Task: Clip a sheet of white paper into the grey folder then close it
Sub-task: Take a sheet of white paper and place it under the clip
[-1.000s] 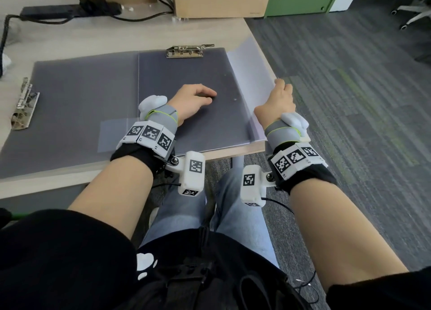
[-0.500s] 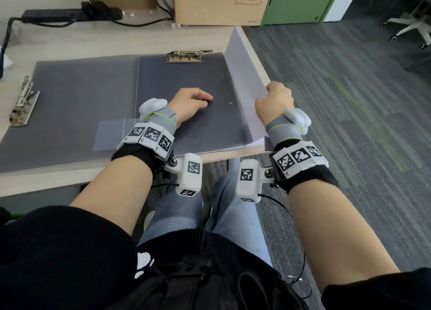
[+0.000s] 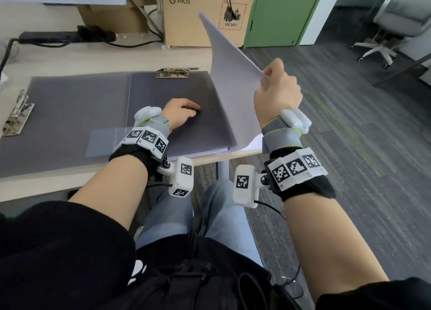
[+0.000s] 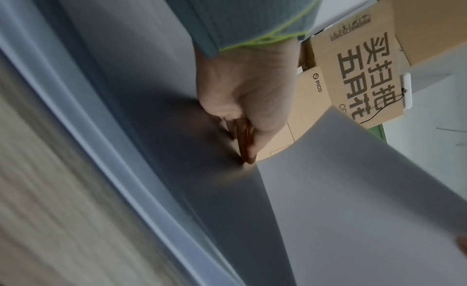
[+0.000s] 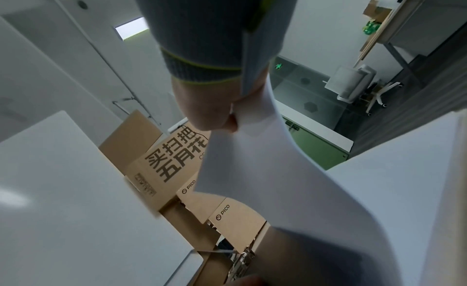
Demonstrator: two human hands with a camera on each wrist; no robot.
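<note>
The grey folder (image 3: 77, 104) lies open and flat on the desk, with a metal clip (image 3: 173, 73) at the top of its right panel. My left hand (image 3: 186, 113) rests on that right panel, its fingertips (image 4: 248, 156) pressing the grey surface (image 4: 151, 90). My right hand (image 3: 270, 81) is raised above the desk's right edge. It pinches the edge of a sheet of white paper (image 3: 229, 76), which curves up steeply from beside the folder. The right wrist view shows the same grip (image 5: 222, 118) on the bending sheet (image 5: 278, 180). More white paper (image 3: 254, 144) peeks out below the lifted sheet.
A second metal clip (image 3: 17, 113) lies at the folder's far left edge. Cardboard boxes (image 3: 205, 15) and a black power strip (image 3: 58, 35) stand at the back of the desk. Right of the desk edge (image 3: 221, 159) are carpet, a green cabinet (image 3: 279, 13) and an office chair (image 3: 391, 29).
My right hand has lifted the sheet's right edge from the desk to well above it, so the paper now stands steeply. The left hand has stayed on the folder.
</note>
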